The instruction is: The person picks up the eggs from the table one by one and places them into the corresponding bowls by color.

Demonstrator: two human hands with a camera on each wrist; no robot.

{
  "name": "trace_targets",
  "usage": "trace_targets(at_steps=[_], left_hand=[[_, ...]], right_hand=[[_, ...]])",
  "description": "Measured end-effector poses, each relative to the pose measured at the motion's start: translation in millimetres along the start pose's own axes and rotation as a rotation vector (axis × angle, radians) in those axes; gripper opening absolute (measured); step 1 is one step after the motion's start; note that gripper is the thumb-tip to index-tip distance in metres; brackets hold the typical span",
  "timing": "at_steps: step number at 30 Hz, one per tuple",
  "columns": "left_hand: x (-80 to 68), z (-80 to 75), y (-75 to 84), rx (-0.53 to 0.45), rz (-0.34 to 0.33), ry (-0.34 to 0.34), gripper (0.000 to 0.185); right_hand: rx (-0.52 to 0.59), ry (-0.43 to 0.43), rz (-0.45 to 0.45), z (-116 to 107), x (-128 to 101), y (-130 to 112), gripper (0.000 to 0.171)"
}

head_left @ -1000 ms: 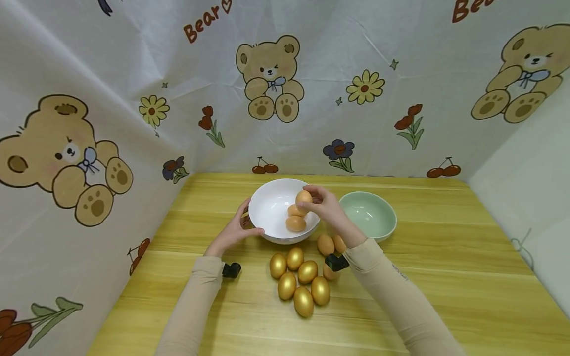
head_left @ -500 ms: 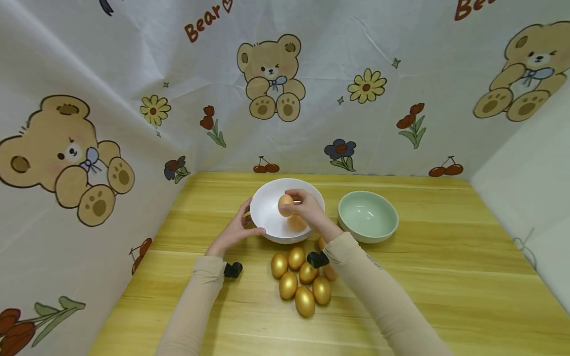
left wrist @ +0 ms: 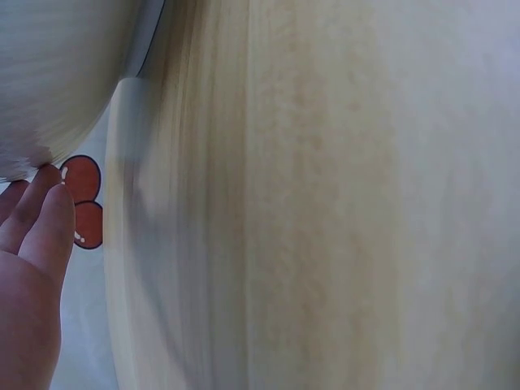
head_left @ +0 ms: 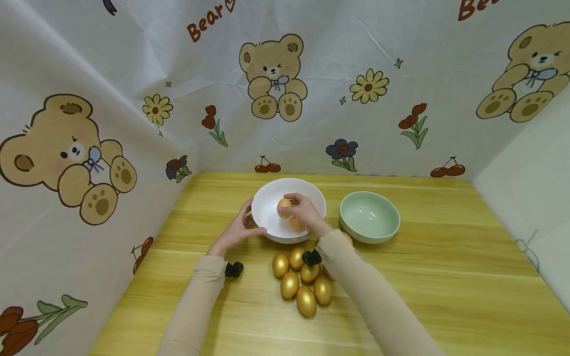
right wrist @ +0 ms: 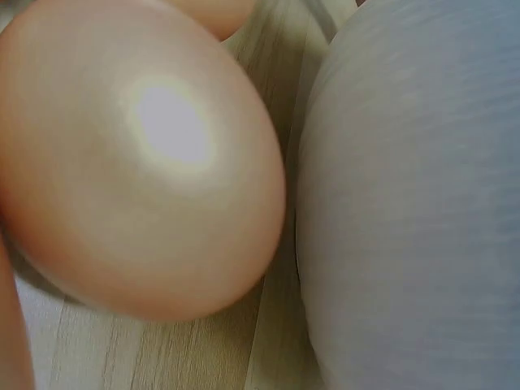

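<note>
In the head view the right hand [head_left: 305, 212] pinches a brown egg [head_left: 284, 208] down inside the white bowl [head_left: 269, 198]. Another brown egg [head_left: 296, 224] lies in the bowl under that hand, partly hidden. At the bowl's left side is the left hand [head_left: 238, 231], thumb at the near rim and fingers along the outer wall. The left wrist view shows straight fingers [left wrist: 50, 223] touching the bowl's ribbed underside [left wrist: 57, 89]. Close up in the right wrist view is a brown egg [right wrist: 146, 211] over the wood, beside a pale ribbed wall [right wrist: 406, 203].
Several gold eggs [head_left: 306, 301] sit on the wooden table [head_left: 249, 306] in front of the white bowl. Brown eggs [head_left: 347, 238] beside them are mostly covered by the right sleeve [head_left: 374, 287]. A green bowl [head_left: 369, 215] stands to the right; a bear-print cloth [head_left: 303, 143] hangs behind.
The right hand has carried its egg leftward and lower into the white bowl, and its forearm now covers more of the eggs on the table. The left hand keeps its place on the bowl.
</note>
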State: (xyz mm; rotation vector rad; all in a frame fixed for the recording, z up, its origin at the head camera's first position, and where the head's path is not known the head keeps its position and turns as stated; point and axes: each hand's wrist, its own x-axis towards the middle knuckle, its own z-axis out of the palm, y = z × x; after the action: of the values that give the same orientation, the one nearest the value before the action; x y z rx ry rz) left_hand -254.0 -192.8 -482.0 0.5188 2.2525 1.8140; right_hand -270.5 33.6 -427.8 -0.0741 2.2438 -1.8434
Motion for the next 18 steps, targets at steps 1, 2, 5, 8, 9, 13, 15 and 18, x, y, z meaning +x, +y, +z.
trace_targets(at_steps=[1, 2, 5, 8, 9, 13, 15, 18], left_hand=[[0.2, -0.1, 0.2, -0.002, 0.001, 0.000, 0.101], [0.5, -0.2, 0.3, -0.002, 0.004, -0.001, 0.101], [0.8, 0.2, 1.4, -0.001, 0.005, -0.001, 0.100], [0.8, 0.9, 2.5, 0.005, -0.003, 0.005, 0.101], [0.8, 1.1, 2.7, 0.006, -0.008, 0.009, 0.101], [0.3, 1.6, 3.0, 0.009, -0.025, 0.013, 0.102], [-0.4, 1.7, 3.4, 0.008, -0.029, 0.009, 0.102], [-1.2, 2.0, 4.8, 0.004, -0.034, 0.003, 0.101]], right_hand=[[-0.003, -0.001, 0.000, 0.3, 0.4, 0.1, 0.049], [-0.002, -0.001, 0.005, 0.5, 0.6, 0.1, 0.049], [0.000, -0.009, 0.014, 0.9, 1.3, 0.4, 0.050], [-0.002, -0.016, 0.038, 0.6, 2.5, 1.7, 0.051], [-0.006, -0.019, 0.046, 0.6, 3.2, 2.4, 0.051], [-0.039, -0.026, 0.075, 1.0, 5.4, 4.9, 0.050], [-0.055, -0.032, 0.085, 1.8, 6.2, 5.7, 0.050], [-0.088, -0.049, 0.087, 3.0, 7.5, 7.0, 0.050]])
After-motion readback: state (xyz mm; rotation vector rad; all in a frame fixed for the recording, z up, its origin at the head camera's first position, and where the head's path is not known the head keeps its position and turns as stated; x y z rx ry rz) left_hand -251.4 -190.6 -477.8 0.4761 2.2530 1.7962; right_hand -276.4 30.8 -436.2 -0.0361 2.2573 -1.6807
